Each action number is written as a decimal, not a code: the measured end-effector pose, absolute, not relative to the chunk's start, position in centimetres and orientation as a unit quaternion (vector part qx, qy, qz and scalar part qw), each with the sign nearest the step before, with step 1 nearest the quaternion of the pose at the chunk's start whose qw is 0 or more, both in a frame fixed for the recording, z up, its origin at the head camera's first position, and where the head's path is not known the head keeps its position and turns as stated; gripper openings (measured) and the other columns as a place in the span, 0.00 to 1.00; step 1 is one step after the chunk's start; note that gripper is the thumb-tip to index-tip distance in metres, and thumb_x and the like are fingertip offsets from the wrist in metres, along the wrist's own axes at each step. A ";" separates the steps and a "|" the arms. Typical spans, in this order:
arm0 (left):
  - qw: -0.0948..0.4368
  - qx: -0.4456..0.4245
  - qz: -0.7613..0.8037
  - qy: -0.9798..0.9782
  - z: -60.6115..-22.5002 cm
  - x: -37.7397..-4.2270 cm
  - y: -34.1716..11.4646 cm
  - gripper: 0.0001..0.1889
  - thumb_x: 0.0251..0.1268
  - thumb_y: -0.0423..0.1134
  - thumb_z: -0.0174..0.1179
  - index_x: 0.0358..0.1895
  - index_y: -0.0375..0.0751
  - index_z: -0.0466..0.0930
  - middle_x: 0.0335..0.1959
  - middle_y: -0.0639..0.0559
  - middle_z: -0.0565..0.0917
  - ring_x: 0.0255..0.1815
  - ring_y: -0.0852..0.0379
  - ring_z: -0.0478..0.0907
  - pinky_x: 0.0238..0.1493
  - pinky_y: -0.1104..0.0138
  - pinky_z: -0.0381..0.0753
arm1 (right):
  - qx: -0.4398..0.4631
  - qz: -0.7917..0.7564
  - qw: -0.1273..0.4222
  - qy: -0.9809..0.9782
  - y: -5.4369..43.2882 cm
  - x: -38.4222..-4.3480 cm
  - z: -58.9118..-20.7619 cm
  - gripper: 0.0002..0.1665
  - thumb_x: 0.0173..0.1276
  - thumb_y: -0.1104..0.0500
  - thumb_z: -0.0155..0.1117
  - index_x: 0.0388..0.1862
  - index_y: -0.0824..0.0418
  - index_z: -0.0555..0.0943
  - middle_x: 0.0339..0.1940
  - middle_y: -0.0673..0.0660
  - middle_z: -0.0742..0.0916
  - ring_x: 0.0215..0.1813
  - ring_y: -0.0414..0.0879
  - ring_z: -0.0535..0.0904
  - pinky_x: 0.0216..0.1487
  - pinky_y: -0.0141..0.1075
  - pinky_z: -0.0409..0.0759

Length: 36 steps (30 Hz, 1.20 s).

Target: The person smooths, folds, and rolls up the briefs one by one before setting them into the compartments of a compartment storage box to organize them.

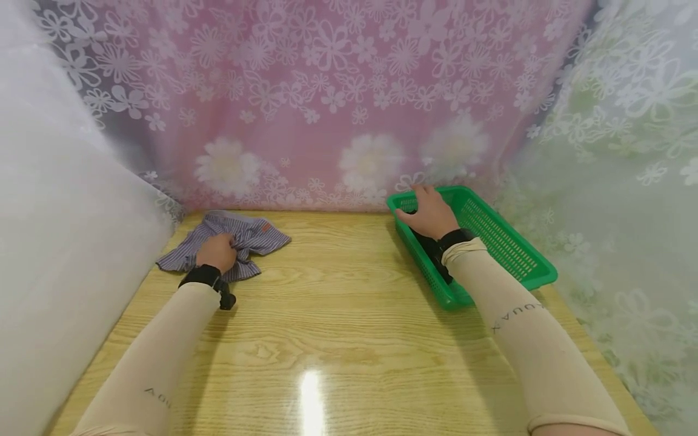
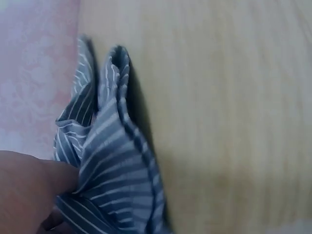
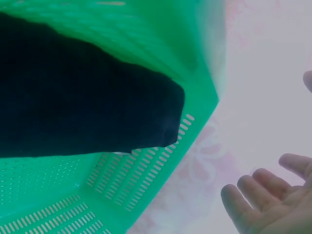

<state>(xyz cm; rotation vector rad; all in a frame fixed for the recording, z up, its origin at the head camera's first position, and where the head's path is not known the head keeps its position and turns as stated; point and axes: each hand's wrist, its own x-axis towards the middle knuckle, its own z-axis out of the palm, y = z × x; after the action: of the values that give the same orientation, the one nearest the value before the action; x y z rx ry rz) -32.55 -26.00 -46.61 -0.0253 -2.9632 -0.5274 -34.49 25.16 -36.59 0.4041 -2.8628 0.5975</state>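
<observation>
The head view shows me a person working at a pale, wood-grained worktop (image 1: 327, 290), both arms in cream sleeves (image 1: 158, 351); at its far left lies a rumpled cloth of grey-purple fabric with white stripes (image 1: 267, 241), a small orange-brown label (image 1: 266, 227) on it; the left hand (image 1: 217, 253) grasps that cloth, fingers curled into a bunched fold, and the left wrist view shows the thumb side pressed into the stripes while the rest hangs in loose pleats beside it; at the far right sits a rectangular green plastic basket with slotted walls (image 1: 507, 236), and inside it, along the left wall, lies a long piece of dark, nearly black fabric (image 1: 436, 257); the right hand (image 1: 432, 213) is over the basket's far left corner, released, and the right wrist view has its fingers loosely spread with nothing in them, apart from the dark fabric; I would judge the step in hand to be handling the striped cloth on the left while the right hand attends to the basket; the next move seems to call for a firm hold on the cloth, and for the right hand to close on the dark fabric or the rim if either must shift.
</observation>
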 end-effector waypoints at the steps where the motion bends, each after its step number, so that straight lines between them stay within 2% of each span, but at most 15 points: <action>1: 0.075 -0.009 -0.184 -0.980 -46.3 -32.6 -25.8 0.07 0.74 0.30 0.53 0.45 0.29 0.78 0.38 0.31 0.82 0.36 0.37 0.80 0.38 0.46 0.78 | 0.138 0.201 0.097 -0.965 25.1 -34.5 -36.6 0.51 0.75 0.38 0.61 0.84 0.63 0.56 0.80 0.73 0.61 0.78 0.71 0.60 0.67 0.68 0.68; 3: 0.098 -0.010 -0.206 -0.973 -45.5 -32.6 -25.3 0.06 0.75 0.30 0.52 0.43 0.30 0.76 0.36 0.32 0.80 0.33 0.38 0.77 0.35 0.49 0.74 | 0.139 0.204 0.102 -0.964 25.0 -34.3 -36.5 0.50 0.75 0.38 0.61 0.84 0.62 0.55 0.80 0.72 0.61 0.77 0.70 0.61 0.65 0.68 0.69; 6: 0.146 -0.024 -0.230 -0.962 -44.1 -32.6 -24.3 0.07 0.76 0.30 0.52 0.47 0.28 0.77 0.37 0.32 0.80 0.33 0.38 0.76 0.35 0.49 0.72 | 0.145 0.210 0.111 -0.960 24.9 -34.3 -36.7 0.50 0.74 0.39 0.62 0.85 0.58 0.54 0.80 0.72 0.62 0.76 0.70 0.62 0.63 0.68 0.71; 8: 0.170 -0.035 -0.244 -0.954 -43.2 -32.7 -23.5 0.12 0.77 0.31 0.53 0.55 0.27 0.78 0.44 0.29 0.82 0.38 0.35 0.79 0.38 0.46 0.76 | 0.147 0.214 0.116 -0.959 24.8 -34.3 -36.9 0.50 0.74 0.40 0.63 0.85 0.56 0.54 0.79 0.72 0.62 0.75 0.70 0.63 0.61 0.67 0.73; 11: 0.188 -0.045 -0.255 -0.947 -41.9 -32.7 -22.3 0.15 0.78 0.32 0.54 0.59 0.28 0.78 0.49 0.30 0.83 0.42 0.34 0.81 0.43 0.43 0.78 | 0.144 0.220 0.114 -0.958 24.5 -34.2 -37.0 0.51 0.74 0.40 0.64 0.86 0.54 0.54 0.80 0.72 0.61 0.76 0.70 0.63 0.61 0.67 0.73; 16: 0.199 -0.063 -0.271 -0.940 -39.6 -31.9 -19.9 0.10 0.78 0.34 0.55 0.53 0.32 0.79 0.44 0.34 0.84 0.38 0.39 0.79 0.41 0.47 0.77 | 0.139 0.225 0.101 -0.959 23.9 -33.7 -36.9 0.52 0.73 0.40 0.64 0.86 0.56 0.53 0.81 0.71 0.60 0.77 0.69 0.62 0.62 0.66 0.73; 20: 0.211 -0.097 -0.292 -0.928 -38.1 -31.3 -17.7 0.10 0.78 0.35 0.56 0.53 0.34 0.79 0.44 0.36 0.83 0.40 0.41 0.79 0.44 0.48 0.77 | 0.154 0.223 0.098 -0.958 23.2 -33.5 -36.9 0.51 0.73 0.40 0.64 0.85 0.58 0.54 0.81 0.70 0.61 0.77 0.67 0.62 0.65 0.65 0.72; 25: 0.204 -0.133 -0.331 -0.912 -36.2 -30.1 -14.9 0.10 0.78 0.35 0.56 0.55 0.34 0.79 0.50 0.37 0.83 0.47 0.42 0.80 0.51 0.49 0.78 | 0.203 0.222 0.084 -0.950 21.2 -33.0 -36.9 0.52 0.72 0.36 0.65 0.84 0.57 0.56 0.81 0.66 0.62 0.78 0.65 0.63 0.66 0.62 0.72; 29: 0.182 -0.174 -0.358 -0.899 -34.7 -29.2 -13.1 0.09 0.78 0.35 0.57 0.54 0.37 0.79 0.52 0.40 0.83 0.51 0.43 0.81 0.53 0.49 0.80 | 0.245 0.225 0.076 -0.940 19.0 -32.3 -36.5 0.54 0.69 0.34 0.66 0.85 0.54 0.56 0.79 0.63 0.65 0.74 0.61 0.69 0.64 0.59 0.76; 36: 0.131 -0.277 -0.386 -0.870 -34.1 -28.5 -11.8 0.06 0.77 0.31 0.57 0.51 0.39 0.79 0.51 0.45 0.82 0.51 0.48 0.80 0.54 0.52 0.81 | 0.272 0.231 0.080 -0.931 17.0 -31.0 -35.6 0.52 0.70 0.38 0.68 0.84 0.52 0.57 0.80 0.62 0.66 0.72 0.60 0.72 0.64 0.57 0.77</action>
<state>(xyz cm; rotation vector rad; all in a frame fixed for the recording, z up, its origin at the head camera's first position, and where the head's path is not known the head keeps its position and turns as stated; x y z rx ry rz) -28.53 -11.80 -34.09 -0.8054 -2.5259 -1.1217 -30.96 16.95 -35.61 0.8145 -2.7833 0.6899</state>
